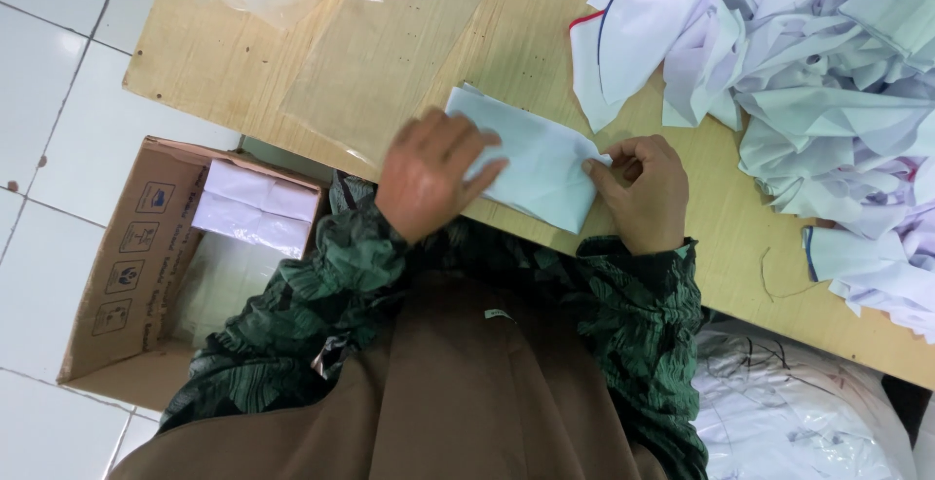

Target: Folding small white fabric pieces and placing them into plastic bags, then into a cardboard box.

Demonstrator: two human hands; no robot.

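Observation:
A folded white cloth piece [534,164] lies near the front edge of a wooden table [506,42]. My left hand [429,173] lies flat on the cloth's left half, fingers spread and pressing down. My right hand [643,193] pinches the cloth's right corner between thumb and fingers. Both sleeves are dark green with a leaf pattern.
A big heap of white cloth pieces with thin red and blue trim [808,81] fills the table's right side. Clear plastic bags [380,42] lie on the table's left part. An open cardboard box [146,266] with packed white cloth [255,207] stands on the tiled floor at left. A bag of white cloth [799,412] sits at lower right.

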